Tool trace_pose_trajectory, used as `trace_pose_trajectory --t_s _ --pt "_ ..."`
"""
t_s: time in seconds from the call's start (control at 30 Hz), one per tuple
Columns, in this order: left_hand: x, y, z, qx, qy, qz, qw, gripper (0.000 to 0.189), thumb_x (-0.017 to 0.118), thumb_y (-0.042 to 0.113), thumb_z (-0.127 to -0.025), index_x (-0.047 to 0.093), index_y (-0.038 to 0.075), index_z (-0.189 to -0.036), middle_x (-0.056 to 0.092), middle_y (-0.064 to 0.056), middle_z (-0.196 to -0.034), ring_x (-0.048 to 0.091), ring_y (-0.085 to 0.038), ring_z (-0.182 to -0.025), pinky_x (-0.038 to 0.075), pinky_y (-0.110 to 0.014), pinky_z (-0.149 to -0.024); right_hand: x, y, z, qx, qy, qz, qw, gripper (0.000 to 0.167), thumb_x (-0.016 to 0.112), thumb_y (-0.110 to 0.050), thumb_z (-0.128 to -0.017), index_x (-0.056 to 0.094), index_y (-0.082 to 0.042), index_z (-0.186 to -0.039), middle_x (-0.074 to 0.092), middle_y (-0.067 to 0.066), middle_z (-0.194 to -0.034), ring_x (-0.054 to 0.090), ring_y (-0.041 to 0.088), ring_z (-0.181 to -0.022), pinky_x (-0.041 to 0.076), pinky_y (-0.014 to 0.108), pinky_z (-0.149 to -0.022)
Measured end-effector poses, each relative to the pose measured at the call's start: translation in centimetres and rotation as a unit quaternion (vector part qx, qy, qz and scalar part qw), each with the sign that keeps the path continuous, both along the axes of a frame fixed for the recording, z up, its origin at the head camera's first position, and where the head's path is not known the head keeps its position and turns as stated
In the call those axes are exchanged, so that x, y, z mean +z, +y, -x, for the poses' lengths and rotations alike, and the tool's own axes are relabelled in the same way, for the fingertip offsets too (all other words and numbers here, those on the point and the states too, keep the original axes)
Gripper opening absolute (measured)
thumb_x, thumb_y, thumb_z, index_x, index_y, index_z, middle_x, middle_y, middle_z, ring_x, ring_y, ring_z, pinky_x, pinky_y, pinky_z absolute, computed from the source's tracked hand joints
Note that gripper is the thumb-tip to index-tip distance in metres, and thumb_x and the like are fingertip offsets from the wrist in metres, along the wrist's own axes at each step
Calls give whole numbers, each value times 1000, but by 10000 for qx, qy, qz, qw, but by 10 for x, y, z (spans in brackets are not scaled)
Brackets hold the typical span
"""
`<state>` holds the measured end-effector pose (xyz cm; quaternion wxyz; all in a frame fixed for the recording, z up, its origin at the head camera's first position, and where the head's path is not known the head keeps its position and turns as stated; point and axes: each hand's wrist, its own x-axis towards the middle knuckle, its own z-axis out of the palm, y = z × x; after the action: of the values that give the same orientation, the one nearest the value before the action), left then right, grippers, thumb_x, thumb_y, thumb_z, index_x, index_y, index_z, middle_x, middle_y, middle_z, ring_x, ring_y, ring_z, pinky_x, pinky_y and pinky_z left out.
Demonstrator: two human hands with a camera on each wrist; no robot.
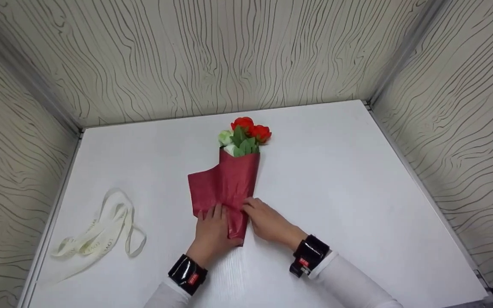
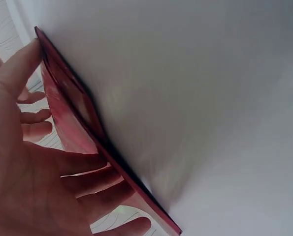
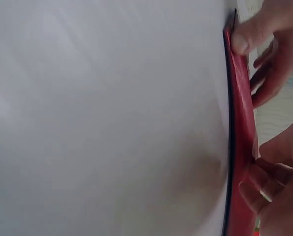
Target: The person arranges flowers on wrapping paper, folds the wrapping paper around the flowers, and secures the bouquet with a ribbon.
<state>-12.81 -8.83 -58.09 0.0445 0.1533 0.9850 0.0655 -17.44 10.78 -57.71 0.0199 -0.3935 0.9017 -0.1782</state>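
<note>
On the white table (image 1: 336,175), dark-red wrapping paper (image 1: 240,175) lies near the middle, folded around stems. A loose cream ribbon (image 1: 108,244) sits apart, at left. The person's left hand (image 1: 213,233) presses the paper, fingers fairly straight; the right hand (image 1: 270,222) bends its fingers against the right edge, whether pinching cannot be told. Red blooms (image 1: 243,124) top the paper.

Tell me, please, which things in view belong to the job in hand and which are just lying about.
Job in hand:
red wrapper, touched by left hand and right hand
flowers poking from it

Lying about:
cream ribbon, untouched, though possibly for later use
</note>
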Motion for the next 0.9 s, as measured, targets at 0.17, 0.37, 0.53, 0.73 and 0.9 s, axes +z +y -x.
trace_pose_trajectory --t_s 0.17,0.37,0.53,0.73,0.9 --pt "1 0 0 92 -13 -62 9999 110 73 70 -70 40 -6 -143 43 -24 -143 41 -41 -131 33 -63 -103 -5 -5 0 50 -79 115 9999 34 53 3 -93 61 -1 -127 53 11 -128 51 23 -114 45 35 -96" --pt "-1 1 0 68 178 -112 9998 110 75 69 -68 42 -8 -141 46 -24 -139 43 -42 -129 36 -63 -100 -11 -8 18 -707 -326 131 9969 37 51 5 -89 55 -1 -125 49 12 -123 48 28 -112 44 42 -89" --pt "0 0 0 69 212 -193 9996 110 78 66 -66 43 -8 -139 47 -24 -137 45 -42 -126 37 -63 -99 -14 -6 33 -1218 -238 -168 9921 37 50 2 -91 50 2 -128 47 16 -129 45 33 -117 40 47 -88" --pt "1 0 1 83 51 -89 9999 108 77 65 -67 43 -7 -140 46 -24 -139 44 -43 -127 36 -62 -100 -12 -2 48 -1461 -78 -628 9873 38 48 -2 -95 48 1 -133 44 16 -137 41 34 -126 38 50 -92" --pt "1 1 0 103 -8 -186 9998 107 77 64 -68 42 -7 -140 46 -24 -139 46 -43 -125 36 -62 -100 -12 0 64 -1581 79 -699 9849 35 47 -3 -95 51 2 -130 47 17 -135 42 36 -125 38 53 -91"
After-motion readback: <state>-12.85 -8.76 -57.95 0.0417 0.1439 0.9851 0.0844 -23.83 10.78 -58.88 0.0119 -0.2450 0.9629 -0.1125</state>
